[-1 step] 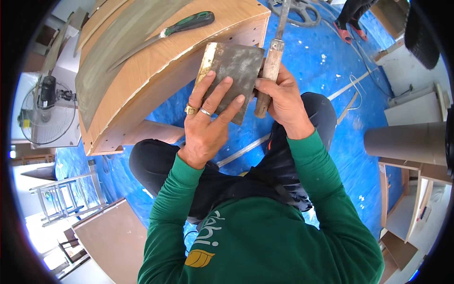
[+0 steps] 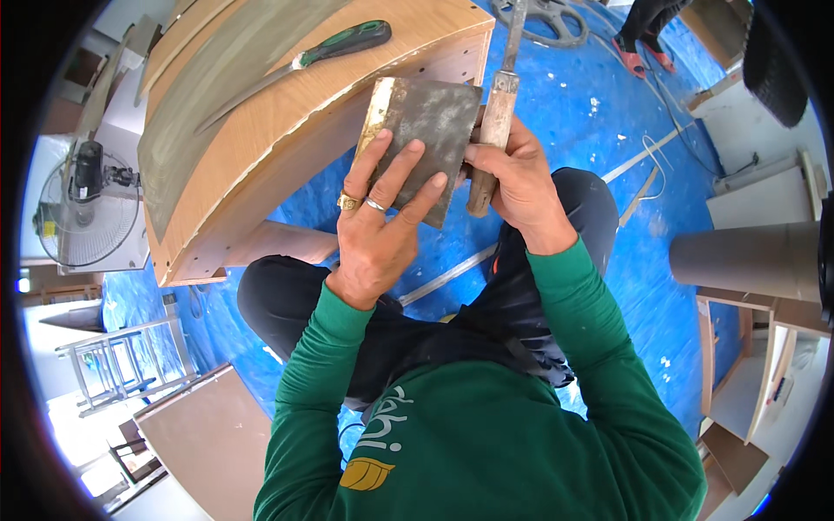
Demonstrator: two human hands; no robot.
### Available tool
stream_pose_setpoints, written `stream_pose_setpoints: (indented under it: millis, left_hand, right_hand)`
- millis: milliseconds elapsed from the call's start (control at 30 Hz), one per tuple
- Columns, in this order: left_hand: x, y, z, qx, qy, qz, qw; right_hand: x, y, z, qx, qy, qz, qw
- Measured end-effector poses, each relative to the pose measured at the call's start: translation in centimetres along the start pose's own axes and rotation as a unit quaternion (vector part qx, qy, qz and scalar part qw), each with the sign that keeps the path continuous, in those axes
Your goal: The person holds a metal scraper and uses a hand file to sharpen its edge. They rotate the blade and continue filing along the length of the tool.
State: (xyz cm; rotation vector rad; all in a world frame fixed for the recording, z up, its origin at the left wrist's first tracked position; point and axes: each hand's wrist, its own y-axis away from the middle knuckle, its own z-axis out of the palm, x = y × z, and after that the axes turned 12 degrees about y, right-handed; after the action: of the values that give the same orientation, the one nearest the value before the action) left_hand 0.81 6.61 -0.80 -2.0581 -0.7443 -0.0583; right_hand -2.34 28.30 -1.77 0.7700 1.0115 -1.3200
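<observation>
Two hands meet over one grey block, and everything else in the room can be placed from it. Nearest the viewer, just below the block, the left hand lies flat on its face with the ringed fingers spread, which looks meant to pin it steady against the lap. Touching the block's right edge, the right hand is clenched around the wooden handle of a tool whose metal shank runs up and away; held upright like that, the handle sits snug against the block's side, probably so the two can work on each other. Under the block, the person's dark-trousered knees rest on a blue sheet covering the floor. Left of the block, and touching its pale edge, stands a curved wooden cabinet piece. Further up-left, a green-handled knife lies on that wood, parked within reach. Far left of the block, a fan stands; far right, a grey tube.
</observation>
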Motion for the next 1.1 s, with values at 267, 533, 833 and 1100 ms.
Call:
stream_pose_setpoints:
  millis: [267,533,833,1100]
  left_hand:
    - [0.2,0.1,0.4,-0.010,0.008,-0.010,1.000]
    - [4.9,-2.4,-5.0,-0.021,0.129,-0.272,0.953]
    - [1.7,5.2,-4.9,-0.011,0.307,-0.495,0.813]
    - [1.4,7.2,-3.3,-0.049,0.309,-0.483,0.818]
  right_hand:
    - [-1.4,0.3,0.5,0.006,-0.014,0.035,0.999]
    - [-2.2,0.5,-1.1,0.167,0.122,-0.037,0.978]
    - [-2.1,0.7,-1.7,0.195,0.101,-0.056,0.974]
    - [-2.1,0.5,-1.9,0.192,0.071,-0.079,0.976]
